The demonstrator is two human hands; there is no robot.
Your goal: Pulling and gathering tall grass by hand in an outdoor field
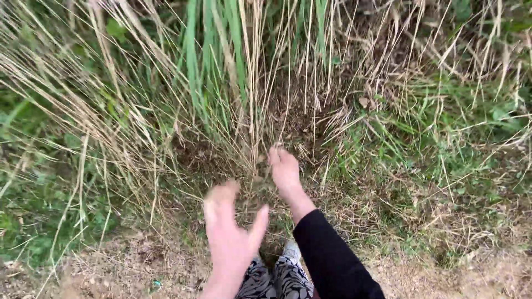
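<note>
The fingers of the left hand point(230, 235) are spread wide and hold nothing, the thumb standing off to the right; the hand is blurred, so finer detail of its fingertips cannot be told. The right hand point(285, 171) reaches further forward, its fingers drawn close together and pointing into the foot of the grass clump point(249, 99); it looks to be touching or just entering the stems, though whether it grips any is not clear. The clump lies straight ahead of both hands, its stems running lengthwise away from the person and upward in the view, and the right hand is plainly the nearer of the two, the left hanging back and slightly to the left. The stems are mostly dry, straw-coloured, thin and stiff-looking, fanning out from a dark, matted base, with a band of broader green blades point(213, 50) rising through the middle. A black sleeve point(332, 260) covers the right forearm, while the left forearm is bare. Below the hands show patterned black-and-white trousers point(277, 282) and the pale toe of a shoe point(291, 252). The ground point(127, 271) near the person is bare, crumbly brown soil strewn with chaff, and low green weeds point(460, 127) grow to either side.
</note>
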